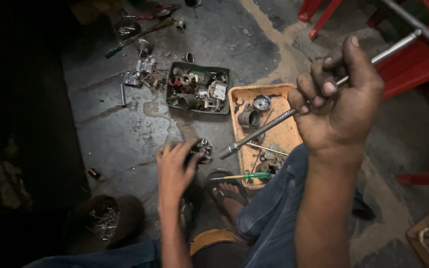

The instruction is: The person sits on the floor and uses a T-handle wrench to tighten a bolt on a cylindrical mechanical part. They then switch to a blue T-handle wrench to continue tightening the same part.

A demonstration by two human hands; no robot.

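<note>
Socket wrench (274, 123), a long steel rod with a socket end, is gripped in the right hand (341, 106) at centre right of the frame; its fingers (319, 87) are curled tight around the shaft and the thumb sticks up. Its long axis runs diagonally, from the upper right down to the lower left, and the socket tip hangs just right of the small metal engine part (202, 149) at mid-frame. That part sits on the concrete floor (120, 134) under the left hand (175, 171), whose fingers are spread over it and press on its top and side. The left hand is therefore the nearer one to the part; the wrench tip lies to its right and slightly above, close but apart.

Two trays lie beyond: one green tray (171, 99) full of small metal pieces in the upper middle, and one orange tray (286, 135) to its right, under the wrench. One green-handled screwdriver (249, 175) rests across the orange tray's near edge. A dark bowl of screws (103, 223) sits at lower left, and one foot in a sandal (227, 191) shows at lower centre.
</note>
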